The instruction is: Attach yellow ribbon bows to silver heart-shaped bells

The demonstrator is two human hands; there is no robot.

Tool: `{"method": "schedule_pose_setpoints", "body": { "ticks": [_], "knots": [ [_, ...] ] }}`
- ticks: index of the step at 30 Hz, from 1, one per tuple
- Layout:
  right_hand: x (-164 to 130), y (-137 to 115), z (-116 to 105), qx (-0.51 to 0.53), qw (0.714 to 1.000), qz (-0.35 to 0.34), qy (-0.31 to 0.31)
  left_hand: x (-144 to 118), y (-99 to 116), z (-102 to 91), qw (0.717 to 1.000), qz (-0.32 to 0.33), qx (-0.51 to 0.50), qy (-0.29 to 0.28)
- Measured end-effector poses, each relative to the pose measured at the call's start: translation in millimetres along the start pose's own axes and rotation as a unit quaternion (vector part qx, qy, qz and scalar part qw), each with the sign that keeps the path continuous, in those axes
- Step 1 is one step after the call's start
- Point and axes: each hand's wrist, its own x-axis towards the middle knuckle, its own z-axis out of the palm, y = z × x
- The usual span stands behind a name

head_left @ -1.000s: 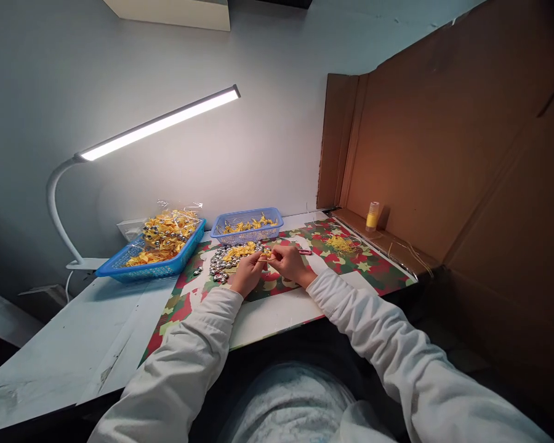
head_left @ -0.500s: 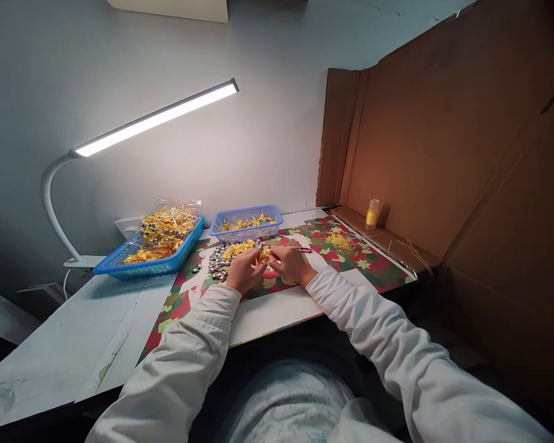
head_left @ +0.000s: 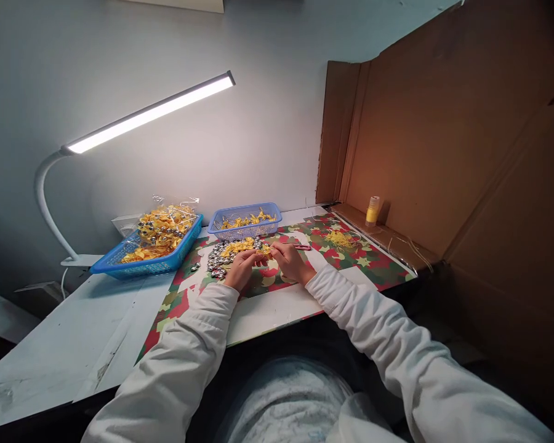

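In the head view, my left hand (head_left: 242,269) is closed, its fingertips pinching a small yellow ribbon-like piece (head_left: 264,250). My right hand (head_left: 290,261) meets it from the other side, closed with thumb and fingers pressed together on the same piece. Fingers cover most of its shape. Just left of and beyond the hands lies a pile of shiny silver bells or beads (head_left: 216,263), with loose yellow ribbon pieces (head_left: 238,247) among them. A thin pink-red tool (head_left: 301,247) lies behind my right hand; its kind is unclear.
A blue basket (head_left: 143,267) heaped with yellow and silver pieces stands left. A second blue basket (head_left: 244,233) with yellow pieces sits at the back. Yellow threads (head_left: 340,239), a yellow spool (head_left: 372,211), a cardboard wall (head_left: 420,135) and a lit lamp (head_left: 152,114) surround the patterned mat (head_left: 189,277).
My hands have drawn slightly apart, and more of the yellow piece shows between the fingertips. The whole view has shifted a little.
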Motion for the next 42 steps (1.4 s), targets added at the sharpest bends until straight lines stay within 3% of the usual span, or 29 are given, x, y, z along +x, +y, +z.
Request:
{"method": "schedule_pose_setpoints", "body": {
  "ticks": [17,28,32,36,42],
  "knots": [
    [3,0,5,0.106,0.993,0.050,0.020,-1,7,7.1,0.970,-0.137,-0.199,0.014],
    [3,-14,0,0.220,0.971,0.090,-0.014,-3,10,6.7,0.965,-0.130,-0.225,-0.033],
    [0,-16,-3,0.200,0.978,0.057,-0.006,-3,11,6.9,0.970,-0.120,-0.207,-0.040],
    [-4,-15,-5,0.090,0.996,-0.007,0.006,-5,12,7.0,0.983,-0.081,-0.166,-0.022],
    [-7,-17,-7,-0.030,0.999,-0.022,-0.004,-7,14,5.1,0.999,-0.007,-0.045,-0.004]
  ]
}}
